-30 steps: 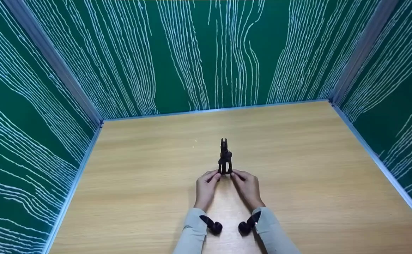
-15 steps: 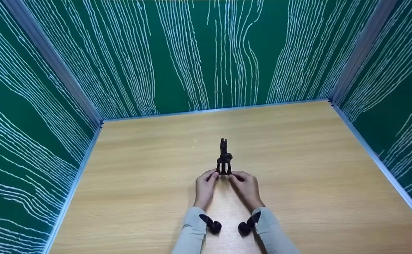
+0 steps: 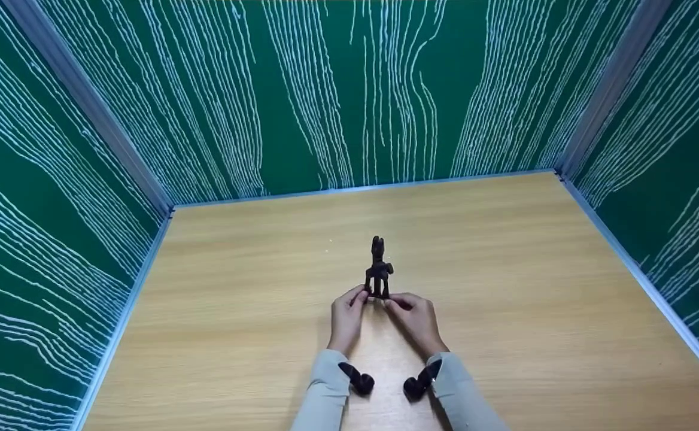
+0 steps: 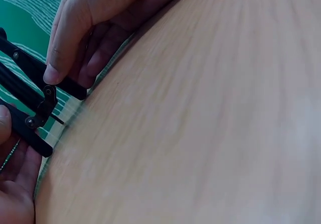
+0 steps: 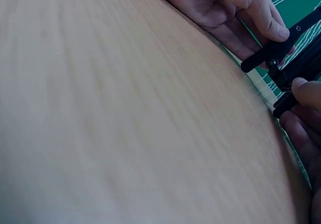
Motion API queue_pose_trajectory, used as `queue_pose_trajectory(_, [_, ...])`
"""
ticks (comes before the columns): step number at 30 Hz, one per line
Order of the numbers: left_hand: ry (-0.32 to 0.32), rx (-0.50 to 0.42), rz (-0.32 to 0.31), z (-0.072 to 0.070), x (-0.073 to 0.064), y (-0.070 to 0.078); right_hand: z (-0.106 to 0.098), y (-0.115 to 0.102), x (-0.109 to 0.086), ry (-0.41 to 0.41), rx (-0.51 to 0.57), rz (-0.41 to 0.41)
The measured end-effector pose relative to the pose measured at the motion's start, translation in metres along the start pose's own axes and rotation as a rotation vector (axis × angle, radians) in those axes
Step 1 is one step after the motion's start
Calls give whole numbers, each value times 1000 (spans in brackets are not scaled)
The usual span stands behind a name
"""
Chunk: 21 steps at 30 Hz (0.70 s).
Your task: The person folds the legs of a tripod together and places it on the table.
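Observation:
A small black tripod (image 3: 377,268) stands upright between the two hands in the head view, with a forked top and spread legs. My left hand (image 3: 346,317) pinches the foot of its left leg between thumb and fingers. Likewise, my right hand (image 3: 418,318) pinches the foot of a leg on the right. Close up in the left wrist view, the right thumb presses on a black leg (image 4: 30,66), and a hinged brace (image 4: 48,101) joins the legs to the central column. The right wrist view shows the left thumb on a leg (image 5: 271,50); the tripod's top is outside both wrist views.
The tripod is over a wood-grain table (image 3: 236,329). Green panels (image 3: 289,149) with white wavy lines enclose the back and sides, with grey posts (image 3: 613,90) at the corners. Black wrist devices (image 3: 361,383) stick out from both light sleeves (image 3: 325,389).
The tripod has turned a little and shifted slightly left, its forked top now looking narrower. The right fingers moved slightly left with it; both hands kept their grip.

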<state>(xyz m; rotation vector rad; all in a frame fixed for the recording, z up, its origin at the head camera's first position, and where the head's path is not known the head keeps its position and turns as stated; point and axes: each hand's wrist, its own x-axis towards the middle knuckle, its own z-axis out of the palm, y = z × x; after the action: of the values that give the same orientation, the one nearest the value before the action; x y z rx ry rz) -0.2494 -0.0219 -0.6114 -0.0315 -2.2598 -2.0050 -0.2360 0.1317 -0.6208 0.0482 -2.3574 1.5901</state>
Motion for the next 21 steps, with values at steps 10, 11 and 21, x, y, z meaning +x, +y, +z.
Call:
queue_pose_trajectory(10, [-57,-19,13,-6,-3,25,0,1,-1,-34,-7,-20])
queue_pose_trajectory(11, [-61,-24,15,-7,-4,29,0,1,-1,-35,-1,-23])
queue_pose_trajectory(21, [-70,26,81,-8,-2,37,1,1,-2,-59,30,-15])
